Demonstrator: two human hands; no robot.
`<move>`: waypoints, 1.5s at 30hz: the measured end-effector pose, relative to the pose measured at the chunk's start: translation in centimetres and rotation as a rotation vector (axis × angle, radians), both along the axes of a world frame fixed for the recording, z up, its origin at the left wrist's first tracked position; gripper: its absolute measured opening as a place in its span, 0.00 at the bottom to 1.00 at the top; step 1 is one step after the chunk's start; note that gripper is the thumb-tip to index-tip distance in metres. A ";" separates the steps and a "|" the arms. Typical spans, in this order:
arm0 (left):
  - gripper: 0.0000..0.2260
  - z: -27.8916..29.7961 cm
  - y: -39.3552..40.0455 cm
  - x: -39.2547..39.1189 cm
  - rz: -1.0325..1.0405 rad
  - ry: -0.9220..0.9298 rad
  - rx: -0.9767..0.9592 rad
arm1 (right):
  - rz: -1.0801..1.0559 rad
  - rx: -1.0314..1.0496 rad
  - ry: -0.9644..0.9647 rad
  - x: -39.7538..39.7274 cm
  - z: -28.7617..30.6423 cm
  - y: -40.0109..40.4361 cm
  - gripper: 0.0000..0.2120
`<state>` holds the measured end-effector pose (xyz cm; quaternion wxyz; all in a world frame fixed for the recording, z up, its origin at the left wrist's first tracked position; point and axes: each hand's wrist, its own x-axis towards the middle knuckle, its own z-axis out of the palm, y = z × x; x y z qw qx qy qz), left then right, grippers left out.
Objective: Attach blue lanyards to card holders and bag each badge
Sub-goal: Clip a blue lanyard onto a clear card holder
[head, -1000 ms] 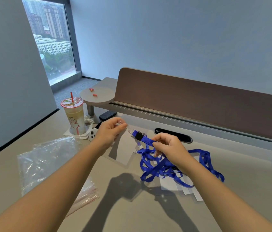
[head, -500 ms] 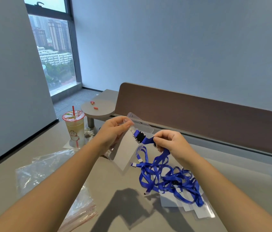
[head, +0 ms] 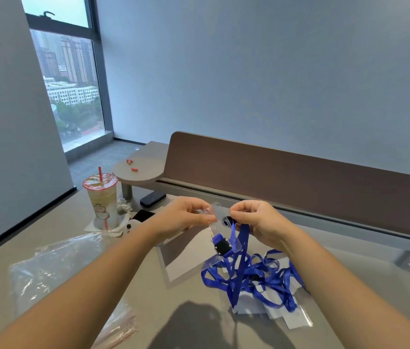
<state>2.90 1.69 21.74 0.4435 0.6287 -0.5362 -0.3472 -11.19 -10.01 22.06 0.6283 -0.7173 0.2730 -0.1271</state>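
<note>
My left hand (head: 186, 216) pinches the top left edge of a clear card holder (head: 186, 258) that hangs above the desk. At the holder's top right, my right hand (head: 256, 220) pinches the edge together with a blue lanyard strap (head: 243, 238). The lanyard's black clip (head: 222, 245) dangles just below my right fingers, in front of the holder. A tangle of blue lanyards (head: 254, 278) lies on the desk under my right wrist, on top of several more clear card holders with white inserts (head: 287, 316).
A heap of clear plastic bags (head: 55, 270) lies at the left. A drink cup with a red straw (head: 101, 200) stands at the back left, beside a phone (head: 143, 215) and a dark case (head: 152, 199). A brown divider panel (head: 287, 182) runs along the desk's far edge.
Both hands have come together at the top of the card holder. My right hand moved up from the strap to the holder's edge, and the clip now hangs below it.
</note>
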 end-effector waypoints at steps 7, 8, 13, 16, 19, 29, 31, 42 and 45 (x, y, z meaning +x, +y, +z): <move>0.06 -1.2 -0.4 -0.2 -0.096 -0.112 0.128 | 0.086 -0.010 0.083 -0.3 -0.5 0.0 0.08; 0.06 -1.4 -0.4 -0.2 -0.117 -0.128 0.153 | 0.069 -0.025 0.084 -0.2 -0.6 0.0 0.07; 0.10 -2.1 -0.9 -0.8 -0.133 -0.264 0.227 | 0.010 -0.136 0.101 0.1 -1.2 0.3 0.07; 0.11 -2.3 -1.0 -0.9 -0.134 -0.290 0.261 | 0.028 -0.185 0.118 0.2 -1.4 0.5 0.09; 0.12 -2.4 -1.0 -1.2 -0.110 -0.307 0.282 | 0.078 -0.283 0.129 0.4 -1.4 1.0 0.10; 0.13 -3.4 -1.7 -1.5 -0.091 -0.271 0.212 | 0.000 -0.509 0.040 0.7 -1.7 1.5 0.11; 0.11 -3.5 -1.8 -1.0 -0.034 -0.290 0.187 | -0.024 -0.490 0.034 0.7 -1.9 1.4 0.09; 0.03 -3.0 -2.0 0.2 0.297 -0.266 0.086 | -0.105 -0.353 0.012 0.9 -1.9 1.1 0.04; 0.08 -2.9 -1.8 0.5 0.349 -0.244 0.054 | -0.110 -0.347 0.009 1.0 -1.8 1.0 0.06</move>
